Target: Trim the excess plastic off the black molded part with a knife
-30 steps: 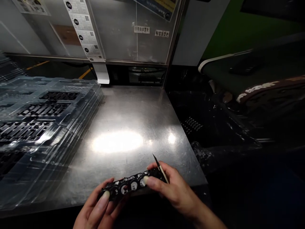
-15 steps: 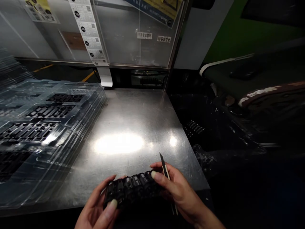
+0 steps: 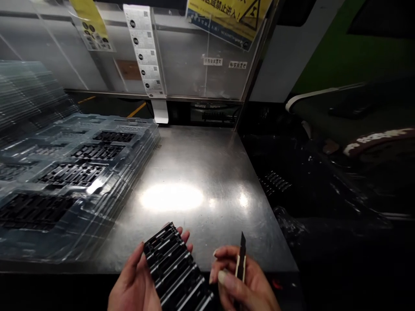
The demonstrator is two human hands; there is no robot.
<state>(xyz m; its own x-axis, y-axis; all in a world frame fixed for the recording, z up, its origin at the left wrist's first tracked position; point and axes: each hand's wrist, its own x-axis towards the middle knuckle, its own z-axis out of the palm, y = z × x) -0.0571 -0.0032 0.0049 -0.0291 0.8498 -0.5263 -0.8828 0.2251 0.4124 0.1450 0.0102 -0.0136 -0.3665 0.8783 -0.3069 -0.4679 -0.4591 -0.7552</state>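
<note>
My left hand (image 3: 136, 283) holds a long black plastic part (image 3: 177, 268) with ribbed slots, its flat face turned up and one end pointing away from me. My right hand (image 3: 241, 285) sits just right of the part and grips a thin knife (image 3: 241, 259) with a pale handle, its dark blade pointing up. Both hands hover over the near edge of the steel table (image 3: 201, 172).
A stack of clear plastic trays (image 3: 74, 181) holding black parts covers the table's left side. A clear panel (image 3: 181, 47) with labels and a yellow sign stands at the back. Dark machinery and a belt (image 3: 356, 142) lie to the right.
The black part has turned from crosswise to pointing away from me. My right hand has let go of the part and now holds only the knife. The view has tilted up.
</note>
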